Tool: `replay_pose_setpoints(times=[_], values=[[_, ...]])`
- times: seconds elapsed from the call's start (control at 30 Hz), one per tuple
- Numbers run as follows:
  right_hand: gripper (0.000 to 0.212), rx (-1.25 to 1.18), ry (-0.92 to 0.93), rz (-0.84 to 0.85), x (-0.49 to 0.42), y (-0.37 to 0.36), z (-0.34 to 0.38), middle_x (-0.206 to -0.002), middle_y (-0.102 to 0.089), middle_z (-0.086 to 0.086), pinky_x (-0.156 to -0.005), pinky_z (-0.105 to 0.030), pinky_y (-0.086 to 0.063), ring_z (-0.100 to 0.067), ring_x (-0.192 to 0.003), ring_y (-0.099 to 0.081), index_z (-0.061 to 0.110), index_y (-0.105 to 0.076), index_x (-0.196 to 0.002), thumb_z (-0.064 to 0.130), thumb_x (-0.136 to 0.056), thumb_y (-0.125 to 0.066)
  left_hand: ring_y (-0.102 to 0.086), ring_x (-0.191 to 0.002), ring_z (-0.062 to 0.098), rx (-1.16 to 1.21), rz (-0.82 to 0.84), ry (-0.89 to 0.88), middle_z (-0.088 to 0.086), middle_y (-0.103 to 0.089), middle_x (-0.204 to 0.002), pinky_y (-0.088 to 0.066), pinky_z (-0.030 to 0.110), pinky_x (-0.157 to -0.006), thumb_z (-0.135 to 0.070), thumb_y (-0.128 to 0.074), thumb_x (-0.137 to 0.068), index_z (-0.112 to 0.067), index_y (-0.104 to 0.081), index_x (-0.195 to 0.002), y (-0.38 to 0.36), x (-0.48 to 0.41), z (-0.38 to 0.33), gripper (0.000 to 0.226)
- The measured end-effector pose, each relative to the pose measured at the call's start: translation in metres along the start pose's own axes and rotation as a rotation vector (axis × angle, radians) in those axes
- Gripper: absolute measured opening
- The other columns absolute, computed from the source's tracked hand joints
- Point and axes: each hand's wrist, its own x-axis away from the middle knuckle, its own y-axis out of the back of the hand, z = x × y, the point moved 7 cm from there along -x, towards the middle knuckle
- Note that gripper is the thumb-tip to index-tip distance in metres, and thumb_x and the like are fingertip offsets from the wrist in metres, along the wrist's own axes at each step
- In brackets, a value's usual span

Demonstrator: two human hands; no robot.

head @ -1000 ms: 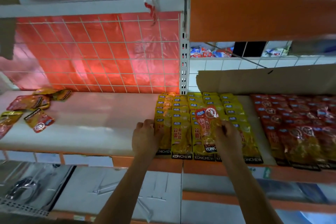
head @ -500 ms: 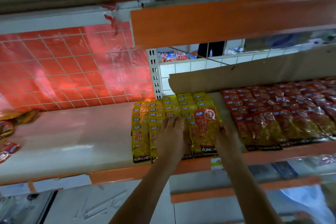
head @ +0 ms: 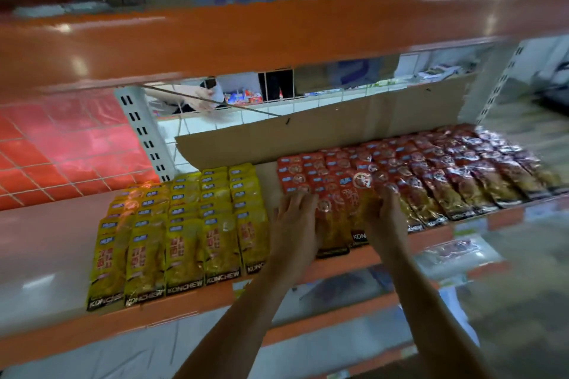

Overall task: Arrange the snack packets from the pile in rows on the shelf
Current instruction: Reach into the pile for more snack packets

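Shelf (head: 46, 255): two blocks of packets were laid in rows — left block (head: 184, 224), right block (head: 446, 175).
Cardboard (head: 323, 135): stood behind the right block.

Left of the white slotted upright (head: 142, 135) a red tiled wall (head: 61, 148) glows, with a cardboard sheet (head: 323, 135) to its right, under an orange beam (head: 246, 37)

The shelf (head: 46, 258) is a pale board with an orange front lip. Yellow packets (head: 184, 224) lie on it in overlapping rows left of centre, their near ends at the lip. Red packets (head: 446, 175) fill the right part in rows running from near to far. A narrow bare strip separates the two. The left part is bare. Cardboard (head: 323, 135) stands along the far edge.
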Motion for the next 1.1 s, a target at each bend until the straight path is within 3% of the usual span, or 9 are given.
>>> replay_pose_setpoints(times=[0.1, 0.2, 0.4, 0.57, 0.73, 0.9, 1.0, 1.1], values=[[0.027, 0.031, 0.004, 0.049, -0.015, 0.006, -0.017, -0.067, -0.047, 0.004, -0.047, -0.024, -0.027, -0.018, -0.059, -0.047, 0.01, -0.048, -0.117, 0.001, -0.092, -0.042, -0.053, -0.114, 0.028, -0.001, -0.025, -0.047, 0.001, -0.061, -0.115, -0.048, 0.042, -0.088, -0.036, -0.059, -0.075, -0.02, -0.063, -0.112, -0.012, -0.001, -0.023, 0.04], [0.019, 0.058, 0.056, 0.102, -0.021, 0.002, -0.026, -0.075, -0.05, -0.001, -0.052, -0.029, -0.03, -0.022, -0.067, -0.048, 0.006, -0.051, -0.11, 0.002, -0.092, -0.044, -0.047, -0.115, 0.024, -0.09, -0.003, -0.109, 0.001, -0.062, -0.115, -0.048, 0.042, -0.088, -0.042, -0.069, -0.066, -0.02, -0.066, -0.109, -0.026, 0.006, -0.03, 0.049], [0.026, 0.102, 0.123, 0.139, -0.02, -0.006, -0.029, -0.091, -0.057, -0.008, -0.068, -0.031, -0.035, -0.03, -0.088, -0.056, 0.007, -0.052, -0.12, 0.016, -0.096, -0.049, -0.056, -0.113, 0.027, -0.147, 0.034, -0.076, 0.003, -0.058, -0.123, -0.051, 0.041, -0.087, -0.037, -0.083, -0.06, -0.019, -0.066, -0.107, -0.033, 0.009, -0.026, 0.053], [0.033, 0.249, 0.159, 0.096, -0.014, -0.005, -0.032, -0.116, -0.058, -0.015, -0.087, -0.038, -0.036, -0.03, -0.106, -0.047, 0.004, -0.051, -0.125, 0.019, -0.096, -0.05, -0.056, -0.112, 0.03, -0.136, 0.075, -0.025, 0.004, -0.056, -0.122, -0.05, 0.044, -0.086, -0.034, -0.087, -0.056, -0.02, -0.065, -0.11, -0.033, 0.004, -0.029, 0.059], [0.028, 0.359, 0.211, 0.021, -0.003, -0.009, -0.032, -0.106, -0.057, -0.022, -0.081, -0.045, -0.039, -0.037, -0.097, -0.048, -0.001, -0.054, -0.111, 0.015, -0.089, -0.06, -0.052, -0.115, 0.029, -0.145, 0.098, 0.015, 0.004, -0.054, -0.124, -0.047, 0.045, -0.091, -0.035, -0.086, -0.059, -0.021, -0.064, -0.115, -0.035, 0.002, -0.025, 0.061], [0.03, 0.445, 0.212, -0.021, 0.006, -0.012, -0.028, -0.103, -0.055, -0.022, -0.078, -0.045, -0.041, -0.038, -0.093, -0.049, 0.001, -0.059, -0.099, 0.013, -0.075, -0.073, -0.05, -0.118, 0.028, -0.074, 0.042, 0.044, 0.004, -0.053, -0.124, -0.048, 0.044, -0.09, -0.031, -0.077, -0.072, -0.019, -0.062, -0.118, -0.029, 0.008, -0.018, 0.049], [0.041, 0.41, 0.247, 0.003, 0.013, -0.023, -0.009, -0.111, -0.055, -0.02, -0.083, -0.045, -0.042, -0.038, -0.1, -0.048, 0.003, -0.058, -0.106, 0.01, -0.069, -0.074, -0.045, -0.123, 0.028, -0.04, 0.042, 0.063, 0.005, -0.049, -0.128, -0.045, 0.046, -0.097, -0.022, -0.075, -0.072, -0.019, -0.056, -0.126, -0.02, 0.014, -0.009, 0.057], [0.05, 0.332, 0.337, 0.033, 0.026, -0.044, 0.02, -0.12, -0.053, -0.014, -0.088, -0.044, -0.041, -0.034, -0.107, -0.044, 0.008, -0.054, -0.115, 0.013, -0.069, -0.073, -0.049, -0.119, 0.029, -0.057, 0.001, 0.115, 0.006, -0.052, -0.126, -0.049, 0.046, -0.092, -0.01, -0.076, -0.063, -0.019, -0.057, -0.122, -0.004, 0.021, 0.01, 0.063]])
